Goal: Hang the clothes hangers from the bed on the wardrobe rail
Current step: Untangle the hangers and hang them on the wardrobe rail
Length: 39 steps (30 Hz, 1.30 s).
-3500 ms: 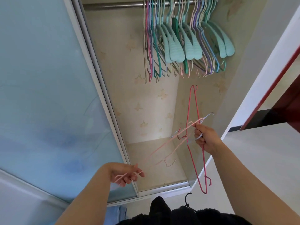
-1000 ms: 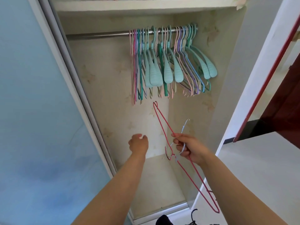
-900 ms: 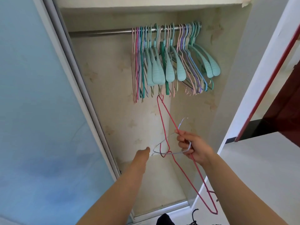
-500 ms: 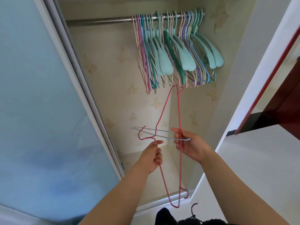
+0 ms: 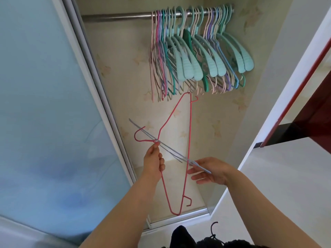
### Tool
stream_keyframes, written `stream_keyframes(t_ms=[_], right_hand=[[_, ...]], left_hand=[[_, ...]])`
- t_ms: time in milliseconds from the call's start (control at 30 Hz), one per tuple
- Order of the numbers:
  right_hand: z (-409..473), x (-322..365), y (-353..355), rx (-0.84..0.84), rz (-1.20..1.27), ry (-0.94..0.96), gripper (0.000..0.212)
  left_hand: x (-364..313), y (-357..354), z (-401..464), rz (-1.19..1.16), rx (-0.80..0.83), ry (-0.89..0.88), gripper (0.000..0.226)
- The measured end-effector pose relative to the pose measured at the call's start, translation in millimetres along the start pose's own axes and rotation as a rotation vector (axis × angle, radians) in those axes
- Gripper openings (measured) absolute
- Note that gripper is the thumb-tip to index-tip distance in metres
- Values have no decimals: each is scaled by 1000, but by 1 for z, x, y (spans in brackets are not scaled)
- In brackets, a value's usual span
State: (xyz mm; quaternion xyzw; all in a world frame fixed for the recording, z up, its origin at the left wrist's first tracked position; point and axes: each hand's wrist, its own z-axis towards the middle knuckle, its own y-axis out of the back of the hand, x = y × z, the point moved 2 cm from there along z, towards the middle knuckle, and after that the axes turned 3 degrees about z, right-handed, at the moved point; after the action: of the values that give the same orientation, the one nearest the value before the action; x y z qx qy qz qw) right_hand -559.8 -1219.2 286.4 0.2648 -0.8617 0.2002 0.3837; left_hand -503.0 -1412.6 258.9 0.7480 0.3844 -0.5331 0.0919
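A red wire hanger (image 5: 189, 133) stands upright in front of me, its hook pointing left. My left hand (image 5: 154, 161) pinches it at the neck just below the hook. A thin pale blue wire hanger (image 5: 168, 149) lies slantwise across the red one. My right hand (image 5: 211, 170) holds the blue hanger's lower right end in loosely curled fingers. The wardrobe rail (image 5: 118, 16) runs across the top, and many teal, pink and purple hangers (image 5: 197, 54) hang bunched on its right half.
A frosted sliding door (image 5: 44, 113) with its metal frame closes the left side. The wardrobe's right wall (image 5: 265, 86) and a dark red door edge (image 5: 315, 90) stand to the right. Dark fabric (image 5: 197, 238) lies at the bottom of the view.
My left hand has come up and taken the red hanger's neck. My right hand has let the red hanger go and now holds only the blue one, which has tilted slantwise.
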Motion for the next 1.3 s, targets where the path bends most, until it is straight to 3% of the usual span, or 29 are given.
stream_keyframes(t_ms=[133, 233, 300, 400, 500, 567, 667, 733, 1000, 1300], right_hand=[[5, -5, 2, -96, -195, -83, 30], [3, -3, 0, -12, -176, -134, 71], [2, -2, -3, 78, -204, -152, 86], [1, -1, -9, 171, -314, -130, 66], [6, 1, -7, 107, -268, -36, 34], [10, 1, -4, 52, -182, 28, 24], [17, 0, 1, -16, 20, 112, 31], [17, 5, 3, -57, 76, 168, 25], [10, 15, 0, -113, -32, 241, 28], [-4, 23, 3, -118, -51, 265, 30]], left_hand=[[-2, 15, 10, 103, -60, -76, 22], [-4, 22, 13, 181, -82, -107, 26], [-6, 26, 14, 225, -98, -118, 26], [-8, 30, 15, 277, -111, -145, 25], [-4, 34, 13, 335, -128, -160, 30], [-1, 38, 12, 365, -152, -167, 35], [0, 42, 11, 415, -168, -222, 44], [0, 43, 10, 448, -167, -240, 49], [-23, 20, 12, 395, -66, -114, 54], [-32, 11, 22, 417, -83, -180, 54]])
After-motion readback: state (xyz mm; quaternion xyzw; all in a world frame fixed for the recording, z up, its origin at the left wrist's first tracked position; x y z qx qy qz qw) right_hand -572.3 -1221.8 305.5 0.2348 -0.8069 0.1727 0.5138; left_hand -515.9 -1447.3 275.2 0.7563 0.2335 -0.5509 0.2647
